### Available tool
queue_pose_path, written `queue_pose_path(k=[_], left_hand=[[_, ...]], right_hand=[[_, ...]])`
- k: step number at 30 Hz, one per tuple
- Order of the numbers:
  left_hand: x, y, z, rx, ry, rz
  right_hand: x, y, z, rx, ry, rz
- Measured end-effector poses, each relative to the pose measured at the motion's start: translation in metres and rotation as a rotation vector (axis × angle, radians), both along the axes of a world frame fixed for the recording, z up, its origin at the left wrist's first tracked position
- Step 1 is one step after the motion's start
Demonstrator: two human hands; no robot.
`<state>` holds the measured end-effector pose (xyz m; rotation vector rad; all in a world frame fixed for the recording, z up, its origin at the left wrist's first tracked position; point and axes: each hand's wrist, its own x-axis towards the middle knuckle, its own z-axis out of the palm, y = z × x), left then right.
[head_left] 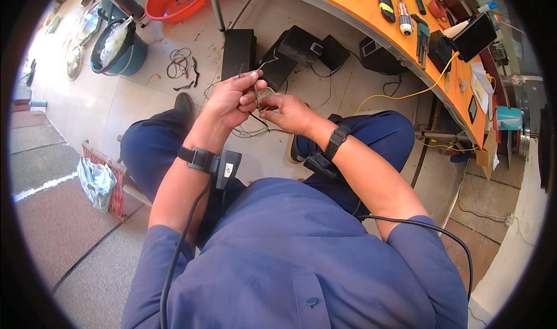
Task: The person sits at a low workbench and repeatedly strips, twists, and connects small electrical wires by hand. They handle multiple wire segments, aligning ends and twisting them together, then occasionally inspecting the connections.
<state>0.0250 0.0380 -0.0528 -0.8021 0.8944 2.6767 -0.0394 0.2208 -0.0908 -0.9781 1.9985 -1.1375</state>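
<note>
**Thin wire [257,95] held in two pinches**

The left hand [233,99] pinches its upper part between nearly closed fingers; the right hand [289,113] closes its fingers on it lower down. The wire is above the floor [149,97], near black boxes [238,52], left of the orange table [348,3].

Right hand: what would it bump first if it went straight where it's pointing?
Apart from the thin wire at its fingertips, the right hand would probably bump the left hand first, though depth is hard to judge here.
</note>
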Motion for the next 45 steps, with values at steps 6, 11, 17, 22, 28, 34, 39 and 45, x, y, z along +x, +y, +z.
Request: queue_pose_path(k=[6, 11, 17, 22, 28, 34, 39, 45], left_hand=[[0.001, 0.001, 0.006, -0.058, 0.0, -0.006], [0.011, 0.007, 0.016, -0.292, 0.05, -0.189], [0.028, 0.021, 0.026, -0.506, 0.152, -0.477], [0.017, 0.028, 0.036, -0.679, 0.175, -0.088], [0.016, 0.047, 0.059, -0.691, 0.258, -0.591], [0.043, 0.048, 0.085, -0.685, 0.213, -0.785], [0.069, 0.023, 0.1, -0.705, 0.152, -0.866], [0.093, 0.003, 0.108, -0.656, 0.131, -0.868]], right_hand=[[-0.01, 0.002, 0.02, 0.003, -0.097, 0.046], [-0.038, 0.005, 0.065, -0.186, -0.537, -0.204], [-0.075, 0.005, 0.104, -0.455, -0.721, -0.398], [-0.081, 0.011, 0.113, -0.564, -0.866, -0.419], [-0.079, 0.001, 0.116, -0.597, -0.976, -0.41], [-0.1, 0.007, 0.12, -0.67, -0.96, -0.452], [-0.126, 0.031, 0.125, -0.732, -0.879, -0.474], [-0.135, 0.049, 0.12, -0.729, -0.828, -0.63]])
